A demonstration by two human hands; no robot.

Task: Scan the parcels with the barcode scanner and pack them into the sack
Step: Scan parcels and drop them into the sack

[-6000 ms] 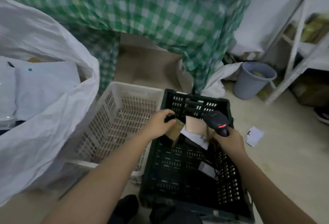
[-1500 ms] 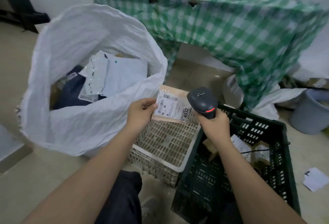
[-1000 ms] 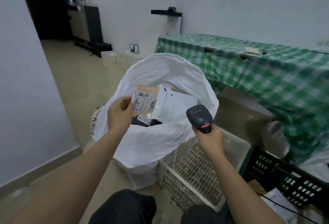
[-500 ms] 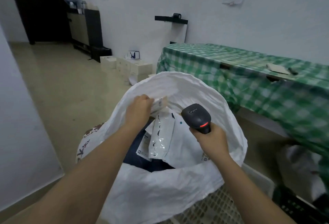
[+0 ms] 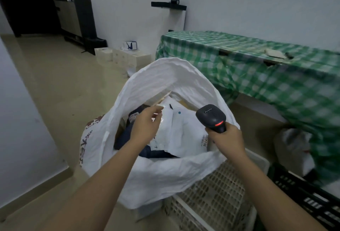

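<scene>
Half a second before, the left hand had been pushing the labelled parcel down into the sack; now that hand held nothing, its fingers loosely spread over the sack's mouth, and the parcel could no longer be told apart from the others. The sack was crinkled white woven plastic, its rim standing open in a rough oval. Inside lay flat white mailers — smooth, slightly glossy — over a dark blue one. The right hand was wrapped firmly round the grip of the barcode scanner, a matte black pistol shape with a red light glowing, raised over the sack's right edge. A white lattice crate stood against the sack.
</scene>
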